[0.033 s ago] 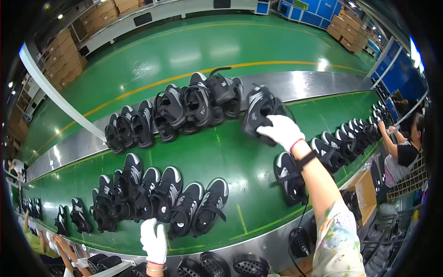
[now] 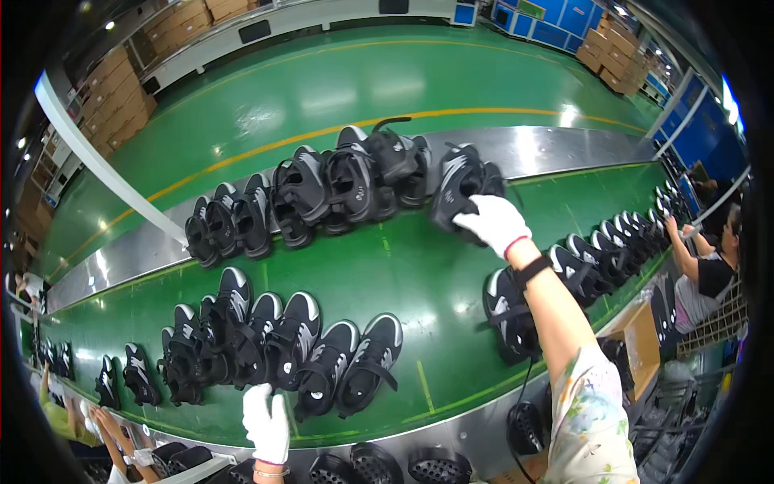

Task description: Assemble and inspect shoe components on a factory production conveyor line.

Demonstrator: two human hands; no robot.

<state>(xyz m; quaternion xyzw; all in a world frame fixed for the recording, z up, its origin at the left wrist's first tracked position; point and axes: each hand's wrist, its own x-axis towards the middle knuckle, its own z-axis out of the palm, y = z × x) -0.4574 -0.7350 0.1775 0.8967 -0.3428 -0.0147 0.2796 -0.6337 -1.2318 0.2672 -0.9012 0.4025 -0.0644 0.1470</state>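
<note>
- At my far left, a co-worker's bare forearms [image 2: 110,431] reached toward the near edge of the green belt [image 2: 451,323], below a slanting white post [image 2: 105,161].
- Two single shoes [image 2: 140,375] stood apart on the belt's near side, grey-trimmed toes pointing away from me.
- Next came a tight near cluster [image 2: 278,339] of black shoes, some leaning on others.
- Behind it, a far row [image 2: 302,189] crowded along the belt's far edge, toes toward the metal ledge [image 2: 548,145].
- My gloved left hand [image 2: 266,423] held nothing, its fingers extended and parted just below the cluster; I couldn't tell whether they touched a heel.
- Black perforated pieces [image 2: 439,465] lay along the lower edge, right of that hand.
- Right of the far row, a pair of black shoes [image 2: 455,181] was at the belt's far edge, my gloved right hand [image 2: 493,222] gripping it near the heels.
- Below my right forearm stood another black shoe [image 2: 508,315].
- Farther right, a long row [image 2: 605,254] curved away toward a seated person [image 2: 709,282], near an open carton [image 2: 642,335].
</note>
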